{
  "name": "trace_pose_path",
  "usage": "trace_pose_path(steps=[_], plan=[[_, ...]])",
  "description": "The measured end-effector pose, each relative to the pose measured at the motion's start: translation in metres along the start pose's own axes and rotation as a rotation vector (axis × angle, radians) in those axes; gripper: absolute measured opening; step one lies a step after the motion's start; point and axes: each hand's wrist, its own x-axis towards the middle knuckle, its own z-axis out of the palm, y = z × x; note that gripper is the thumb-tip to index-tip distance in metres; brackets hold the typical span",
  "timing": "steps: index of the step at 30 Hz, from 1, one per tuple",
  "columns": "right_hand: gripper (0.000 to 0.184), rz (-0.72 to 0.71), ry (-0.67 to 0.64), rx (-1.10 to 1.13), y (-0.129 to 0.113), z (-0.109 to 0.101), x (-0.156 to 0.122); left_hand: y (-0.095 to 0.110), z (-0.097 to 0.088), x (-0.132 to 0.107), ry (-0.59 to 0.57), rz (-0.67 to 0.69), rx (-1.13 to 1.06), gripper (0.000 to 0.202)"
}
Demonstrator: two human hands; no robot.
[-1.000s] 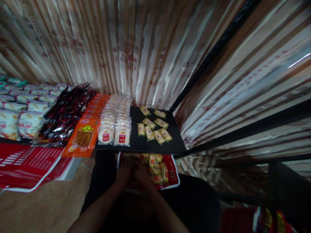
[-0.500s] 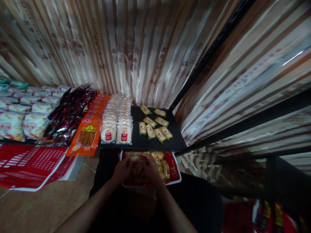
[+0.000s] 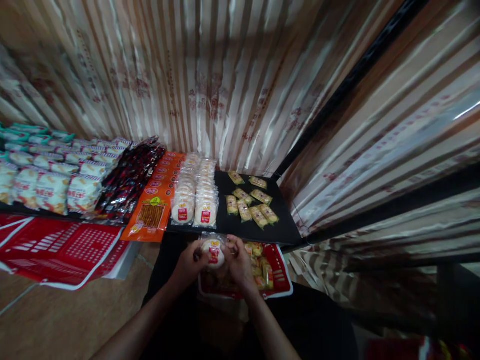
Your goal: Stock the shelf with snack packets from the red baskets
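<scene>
Both my hands hold one clear packet with a round white cake and a red label, lifted over a red basket on my lap. My left hand grips its left side, fingers closed. My right hand grips its right side, fingers closed. The basket holds several small yellow snack packets. Just beyond, two rows of the same round cake packets lie on a black shelf, next to several yellow wrapped bars.
Left along the shelf lie orange snack packs, dark red packets and white puffed-snack bags. A second red basket sits lower left on the wooden floor. Striped curtain behind; black shelf frame bars at the right.
My hands rose out of the red basket, bringing up the round cake packet, which now shows plainly between them. The view shifted slightly right and down.
</scene>
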Motion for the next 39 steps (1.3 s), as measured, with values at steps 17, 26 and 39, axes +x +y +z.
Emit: trace_pose_path(steps=[17,26,39], plan=[[0.039,-0.347,0.042,-0.493,-0.018,0.103,0.055,-0.010,-0.063,0.044,0.611,0.072,0.393,0.046],[0.041,-0.550,0.089,-0.705,-0.008,0.107,0.066,-0.010,-0.058,0.057,0.658,0.156,0.551,0.053],[0.054,-0.481,0.246,-0.843,0.021,0.073,0.083,-0.009,-0.053,0.070,0.648,0.206,0.547,0.043]])
